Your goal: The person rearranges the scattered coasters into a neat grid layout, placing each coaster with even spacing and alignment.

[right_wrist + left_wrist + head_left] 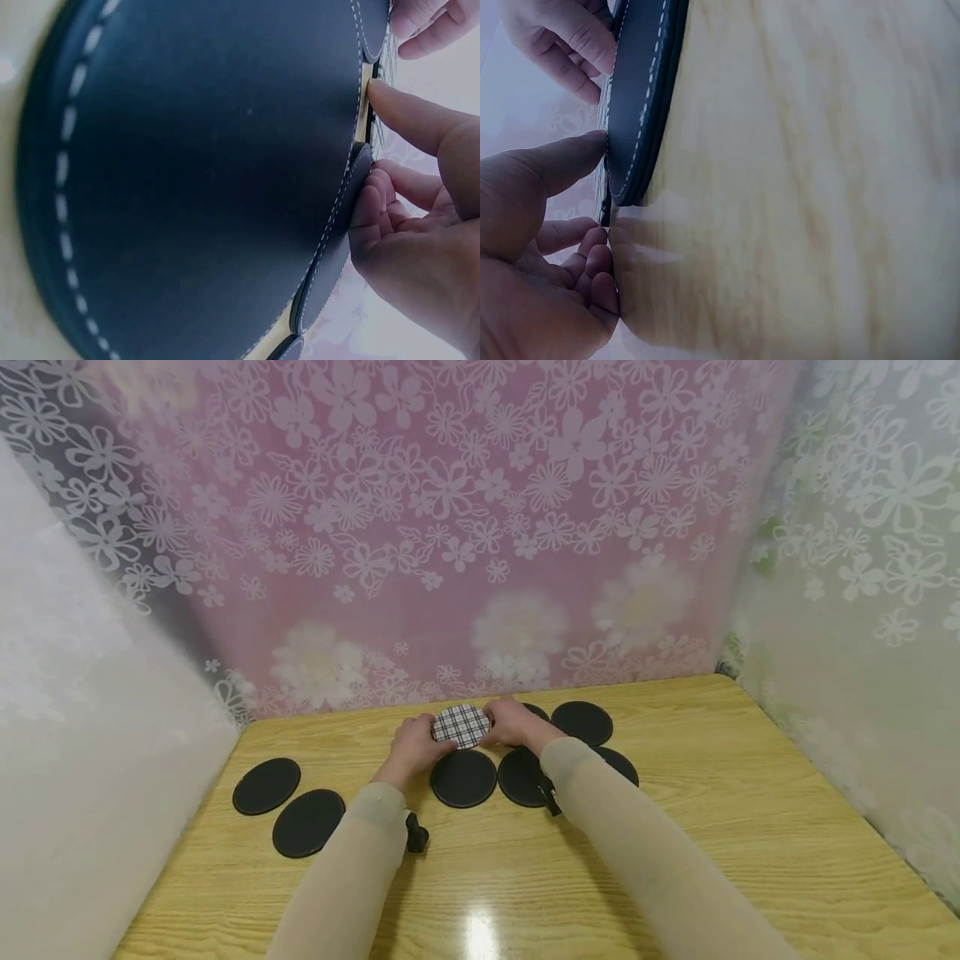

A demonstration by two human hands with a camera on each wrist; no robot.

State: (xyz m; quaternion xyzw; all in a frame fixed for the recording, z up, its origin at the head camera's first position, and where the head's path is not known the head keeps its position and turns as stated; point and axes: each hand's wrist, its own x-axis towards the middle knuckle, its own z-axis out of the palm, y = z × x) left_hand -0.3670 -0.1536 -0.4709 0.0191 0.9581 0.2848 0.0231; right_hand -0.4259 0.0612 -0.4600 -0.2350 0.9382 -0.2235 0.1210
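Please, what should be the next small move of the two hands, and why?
Probably settle the checked coaster flat and let go: the left hand and right hand hold its opposite edges, and it lines up behind a black coaster.

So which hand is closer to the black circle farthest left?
Left. The left hand is between the black circle and the checkered circle; the right hand is farther right, past the checkered circle.

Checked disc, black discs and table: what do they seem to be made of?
Checked disc: material unclear; its patterned face shows too small to tell print from weave. Black discs: probably leather or imitation leather, matte, judging by the smooth surface and pale edge stitching. Table: wood or wood-look laminate, glossy, given the streaky grain and bright reflection.
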